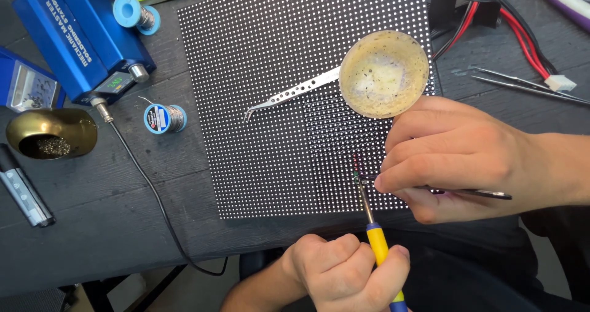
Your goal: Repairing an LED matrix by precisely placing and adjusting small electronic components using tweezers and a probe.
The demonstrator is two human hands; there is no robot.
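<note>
Two hands meet at one spot near the lower edge of the dotted LED panel. The left hand is closed in a fist-like grip around the yellow handle of a soldering iron, whose thin metal tip rises to a small patch of reddish and green points on the panel. The right hand pinches a pair of dark tweezers, thumb and forefinger pressed shut on them; their tips meet the panel just beside the iron's tip.

Just above the right hand a round dish of yellowish flux sits on the panel, touching a second, perforated silver tweezer. Left of the panel, on the dark tabletop, stand a blue soldering station, two solder spools and a brass tip-cleaner pot; the iron's black cable trails across to the station.

As I judge it, the hot tip could slip onto neighbouring points and lift them or bridge them if either hand wavers. The right knuckles lie close to the dish, so a nudge could tip it.
</note>
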